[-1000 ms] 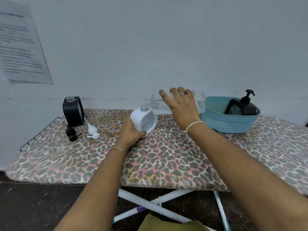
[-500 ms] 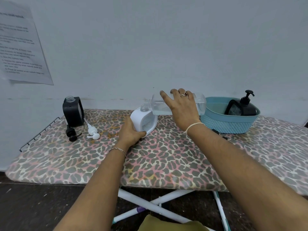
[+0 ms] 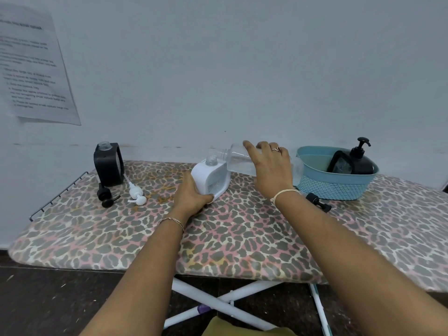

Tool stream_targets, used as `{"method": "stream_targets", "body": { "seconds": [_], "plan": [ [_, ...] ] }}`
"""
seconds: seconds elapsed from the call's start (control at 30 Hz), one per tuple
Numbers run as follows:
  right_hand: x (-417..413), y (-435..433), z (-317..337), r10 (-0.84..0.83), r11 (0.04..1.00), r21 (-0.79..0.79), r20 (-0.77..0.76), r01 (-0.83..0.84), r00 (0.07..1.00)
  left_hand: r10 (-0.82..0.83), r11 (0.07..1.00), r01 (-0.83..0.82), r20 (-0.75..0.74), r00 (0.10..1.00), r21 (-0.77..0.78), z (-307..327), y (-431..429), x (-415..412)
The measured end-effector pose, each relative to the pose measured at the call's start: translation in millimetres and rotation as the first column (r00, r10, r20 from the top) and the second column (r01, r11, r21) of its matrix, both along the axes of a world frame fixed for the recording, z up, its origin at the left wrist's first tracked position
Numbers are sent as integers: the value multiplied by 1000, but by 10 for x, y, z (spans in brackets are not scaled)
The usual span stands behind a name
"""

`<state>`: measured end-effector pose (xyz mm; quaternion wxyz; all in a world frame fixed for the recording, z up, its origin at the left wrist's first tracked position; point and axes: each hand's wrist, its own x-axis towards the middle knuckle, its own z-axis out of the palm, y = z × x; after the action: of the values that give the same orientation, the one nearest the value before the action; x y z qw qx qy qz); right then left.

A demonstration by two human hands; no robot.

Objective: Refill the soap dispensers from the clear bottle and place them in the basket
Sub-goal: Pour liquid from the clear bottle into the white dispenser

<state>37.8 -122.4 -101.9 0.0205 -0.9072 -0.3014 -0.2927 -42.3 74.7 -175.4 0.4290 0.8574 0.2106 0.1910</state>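
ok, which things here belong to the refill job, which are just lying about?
Job: clear bottle in right hand, white dispenser in left hand, open black dispenser, white pump, black pump, basket.
Lying about: paper sheet on wall.

Beside the woven-look matt blue plastic basket (image 3: 334,187), the clear bottle (image 3: 238,161) looks smooth transparent plastic, the white dispenser (image 3: 211,178) glossy plastic, on leopard-print cloth ironing board (image 3: 242,234).

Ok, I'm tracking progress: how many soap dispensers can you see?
3: open black dispenser at far left; white dispenser gripped by left hand; black pump dispenser in the basket, which may hide more.
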Motion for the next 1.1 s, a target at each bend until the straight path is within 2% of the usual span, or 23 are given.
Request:
{"method": "stream_targets", "body": {
  "seconds": [0.1,0.2,0.33,0.5,0.6,0.77,0.9,1.1],
  "plan": [
    [12,-6,-71,-2,995,103,-83,11,997,-3,1000,3,0,1000,-20,1,2,-11],
    [48,13,-106,19,949,311,-232,56,973,-21,999,22,4,1000,-45,8,10,-25],
    [123,27,-155,116,811,571,-371,128,922,-47,994,47,9,999,-95,2,31,-26],
    [126,72,-169,218,612,759,-434,224,874,-74,989,76,19,997,-129,-13,70,-13],
    [133,133,-228,261,521,812,-446,264,856,-82,988,84,24,996,-129,-14,82,1],
    [150,202,-343,317,422,856,-446,297,837,-87,988,90,31,996,-126,-12,92,1],
    [168,190,-398,332,393,869,-440,301,834,-83,990,88,43,996,-113,-36,103,7],
    [139,155,-399,339,404,851,-481,336,809,-88,986,95,59,994,-135,-12,59,5]
  ]
}}
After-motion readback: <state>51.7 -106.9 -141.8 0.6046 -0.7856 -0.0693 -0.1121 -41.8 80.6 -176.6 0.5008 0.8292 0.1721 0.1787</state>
